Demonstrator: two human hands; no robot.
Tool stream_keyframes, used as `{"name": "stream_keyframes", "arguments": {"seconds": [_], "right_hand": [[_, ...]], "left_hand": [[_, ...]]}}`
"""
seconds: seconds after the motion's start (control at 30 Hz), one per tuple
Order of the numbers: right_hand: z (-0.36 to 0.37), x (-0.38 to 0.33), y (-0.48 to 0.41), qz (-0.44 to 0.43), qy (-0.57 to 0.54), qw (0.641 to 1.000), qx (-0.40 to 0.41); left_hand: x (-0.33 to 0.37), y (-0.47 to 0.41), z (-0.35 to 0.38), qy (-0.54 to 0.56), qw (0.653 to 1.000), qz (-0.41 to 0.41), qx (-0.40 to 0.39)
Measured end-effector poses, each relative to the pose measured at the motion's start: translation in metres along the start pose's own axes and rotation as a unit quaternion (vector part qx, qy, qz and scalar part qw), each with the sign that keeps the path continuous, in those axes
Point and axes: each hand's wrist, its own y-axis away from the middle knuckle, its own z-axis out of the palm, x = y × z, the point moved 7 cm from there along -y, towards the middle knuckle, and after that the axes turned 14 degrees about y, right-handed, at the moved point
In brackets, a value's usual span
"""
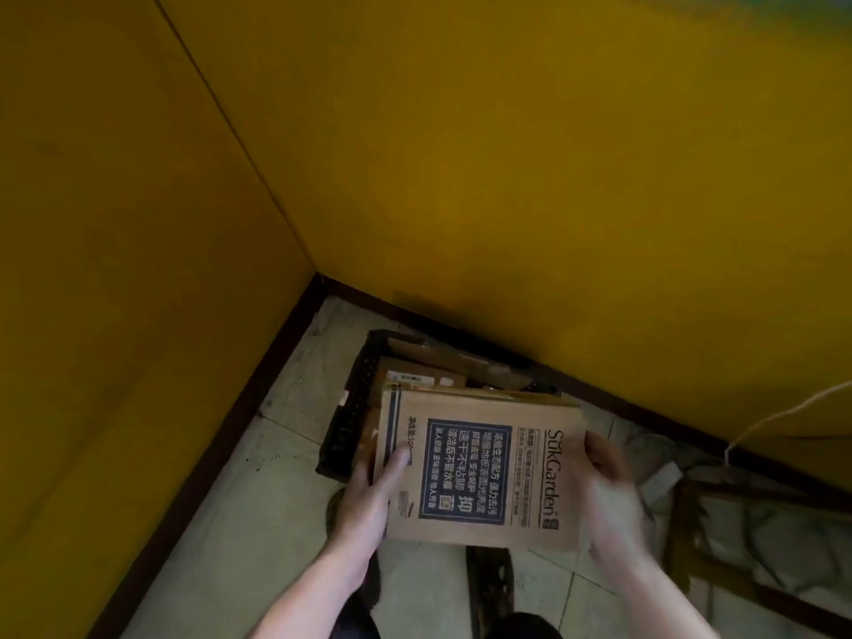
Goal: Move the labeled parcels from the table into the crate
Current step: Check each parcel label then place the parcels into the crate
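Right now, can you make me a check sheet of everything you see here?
Surface: tiled floor; no table in view.
Job's things: printed box held over black crate; labelled parcel inside.
Clutter: wooden frame, blurry, at right.
Hands: left hand and right hand grip the box's sides.
Cables: white cable along the right wall.
Surroundings: yellow walls, dark baseboard.

Single head-worn wide view, pitched steeply down.
It looks from above and behind the fingers [397, 459], close over them, into the floor [258, 500] corner beyond, between two yellow walls [461, 154].
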Motion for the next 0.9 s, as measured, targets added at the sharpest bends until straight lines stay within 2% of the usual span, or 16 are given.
{"name": "stream_keyframes", "arguments": {"seconds": [0.13,0.23,0.4,0.5,0.73,0.9], "right_hand": [[0.008,-0.003,-0.008,-0.004,-0.043,0.999,-0.017],[0.054,0.014,-0.043,0.008,-0.036,0.999,-0.038],[0.111,0.059,-0.127,0.011,-0.031,0.999,-0.005],[0.154,0.085,-0.178,0.019,-0.028,0.999,-0.026],[0.231,0.107,-0.229,0.008,-0.011,0.996,-0.089],[0.254,0.115,-0.239,-0.008,-0.049,0.995,-0.083]], "left_hand": [[0.019,-0.017,0.012,-0.052,0.998,0.016,-0.035],[0.018,-0.090,0.018,-0.064,0.995,-0.003,-0.076],[-0.003,-0.202,0.024,-0.097,0.993,-0.043,-0.061],[-0.025,-0.269,0.015,-0.101,0.992,-0.066,-0.046],[-0.046,-0.348,-0.019,-0.136,0.988,-0.053,-0.041],[-0.047,-0.371,-0.030,-0.140,0.990,-0.003,-0.034]]}}
